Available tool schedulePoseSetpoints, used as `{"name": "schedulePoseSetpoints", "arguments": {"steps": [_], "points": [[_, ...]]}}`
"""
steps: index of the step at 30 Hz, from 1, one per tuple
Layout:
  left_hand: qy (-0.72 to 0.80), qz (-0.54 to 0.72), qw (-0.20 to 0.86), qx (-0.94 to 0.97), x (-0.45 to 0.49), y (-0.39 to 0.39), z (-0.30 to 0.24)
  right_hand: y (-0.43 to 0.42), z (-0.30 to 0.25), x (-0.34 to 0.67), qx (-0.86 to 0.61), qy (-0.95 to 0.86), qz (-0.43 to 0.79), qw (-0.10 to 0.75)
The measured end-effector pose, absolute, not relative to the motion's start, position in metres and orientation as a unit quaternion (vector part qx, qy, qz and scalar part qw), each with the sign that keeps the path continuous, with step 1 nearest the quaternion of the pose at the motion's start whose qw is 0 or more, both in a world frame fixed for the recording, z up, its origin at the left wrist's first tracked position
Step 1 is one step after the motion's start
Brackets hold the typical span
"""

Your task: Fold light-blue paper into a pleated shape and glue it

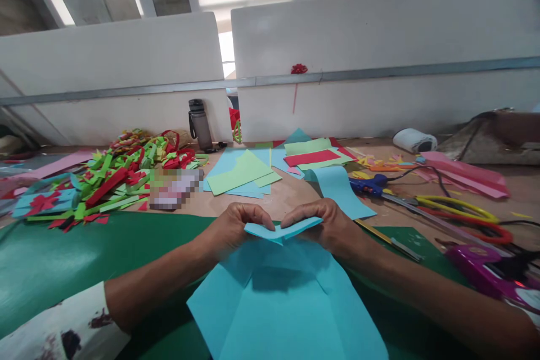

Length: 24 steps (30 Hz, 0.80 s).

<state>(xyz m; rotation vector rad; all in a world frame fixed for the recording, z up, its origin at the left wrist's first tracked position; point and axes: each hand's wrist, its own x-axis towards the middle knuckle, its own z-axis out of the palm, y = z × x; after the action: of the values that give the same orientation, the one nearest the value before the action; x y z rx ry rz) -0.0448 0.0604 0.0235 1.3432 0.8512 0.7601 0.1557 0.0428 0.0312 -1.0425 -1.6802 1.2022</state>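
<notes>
A large light-blue paper sheet lies on the green cutting mat in front of me, creased with diagonal folds. Its far edge is lifted and folded into a narrow strip. My left hand pinches the left end of that folded strip, fingers closed on it. My right hand pinches the right end in the same way. Both forearms rest over the mat on either side of the sheet.
A heap of green and red paper strips lies at the left. Loose coloured sheets sit behind my hands. A dark water bottle stands by the white partition. Yellow and red scissors, a blue glue gun and a metal ruler lie at the right.
</notes>
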Motion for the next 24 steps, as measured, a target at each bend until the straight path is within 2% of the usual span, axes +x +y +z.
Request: {"name": "schedulePoseSetpoints", "arguments": {"steps": [5, 10, 15, 24], "points": [[0.349, 0.330, 0.663, 0.574, -0.049, 0.063, 0.022, 0.040, 0.037, 0.157, -0.363, -0.700, 0.493, 0.369], [0.314, 0.309, 0.683, 0.583, -0.051, 0.063, 0.023, 0.037, 0.049, 0.160, -0.335, -0.802, 0.398, 0.294], [0.287, 0.268, 0.689, 0.609, -0.054, 0.062, 0.025, 0.036, 0.059, 0.163, -0.346, -0.837, 0.375, 0.200], [0.282, 0.284, 0.656, 0.639, -0.052, 0.057, 0.026, 0.029, 0.064, 0.167, -0.327, -0.899, 0.256, 0.137]]}}
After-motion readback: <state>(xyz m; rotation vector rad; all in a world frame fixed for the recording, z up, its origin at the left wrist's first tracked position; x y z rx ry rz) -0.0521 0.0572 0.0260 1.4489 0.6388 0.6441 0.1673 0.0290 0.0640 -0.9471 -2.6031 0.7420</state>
